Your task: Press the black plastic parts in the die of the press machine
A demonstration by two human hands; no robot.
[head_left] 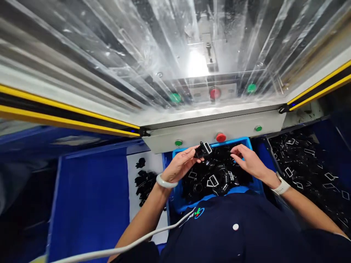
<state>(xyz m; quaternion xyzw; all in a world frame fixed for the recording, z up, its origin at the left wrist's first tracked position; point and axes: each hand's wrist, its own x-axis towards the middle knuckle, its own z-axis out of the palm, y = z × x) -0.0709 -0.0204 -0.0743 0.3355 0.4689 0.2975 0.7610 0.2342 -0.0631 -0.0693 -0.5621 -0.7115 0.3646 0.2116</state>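
Observation:
My left hand (181,164) is shut on a black plastic buckle part (203,149) with a rectangular metal loop, lifted just above a blue plastic bin (236,141). The bin holds a heap of similar black parts (216,179), many with metal loops. My right hand (248,162) hangs over the far side of the heap, fingers apart, its fingertips at or near the parts. It shows nothing in its grip. A white bangle circles my left wrist, and a white watch band circles my right.
To the right, a dark bin (301,164) holds several loose metal loops and black pieces. Black parts (144,182) lie on a white surface to the left, beside a blue panel (90,204). Ahead are a grey control bar (211,135) with red and green buttons, yellow-striped bars and a clear plastic curtain (109,47).

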